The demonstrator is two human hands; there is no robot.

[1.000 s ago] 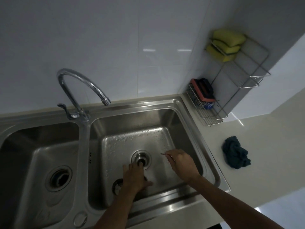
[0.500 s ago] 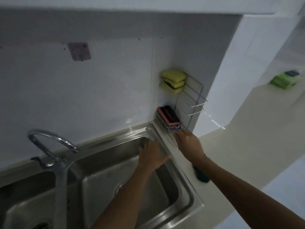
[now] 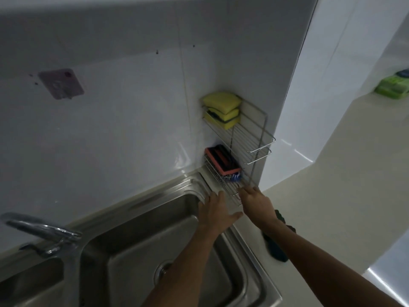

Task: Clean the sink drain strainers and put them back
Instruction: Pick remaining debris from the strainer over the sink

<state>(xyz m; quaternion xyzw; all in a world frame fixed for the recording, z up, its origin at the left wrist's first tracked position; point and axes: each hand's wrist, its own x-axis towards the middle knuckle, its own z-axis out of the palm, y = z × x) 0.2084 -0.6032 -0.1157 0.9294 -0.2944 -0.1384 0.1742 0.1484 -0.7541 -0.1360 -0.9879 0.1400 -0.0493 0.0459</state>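
My left hand (image 3: pixel 215 212) hovers flat with fingers spread over the back right corner of the steel right basin (image 3: pixel 155 197). My right hand (image 3: pixel 256 202) reaches to the front of the lower shelf of a wire rack (image 3: pixel 254 140), seen from its back, so any held item is hidden. On that shelf lie a red and black scrubber (image 3: pixel 221 160) and something with blue bristles (image 3: pixel 234 178). My left forearm covers most of the drain ring (image 3: pixel 161 271) in the basin floor. No loose strainer shows.
Yellow sponges (image 3: pixel 221 109) are stacked on the rack's upper shelf. A dark teal cloth (image 3: pixel 278 247) lies on the counter under my right forearm. The faucet (image 3: pixel 44 231) curves at the left between two basins. A green pack (image 3: pixel 394 85) sits on the far ledge.
Both hands left the drain and rose to the back right corner. The right hand, which held a thin stick a second ago, reached the rack. The view swung up and right.
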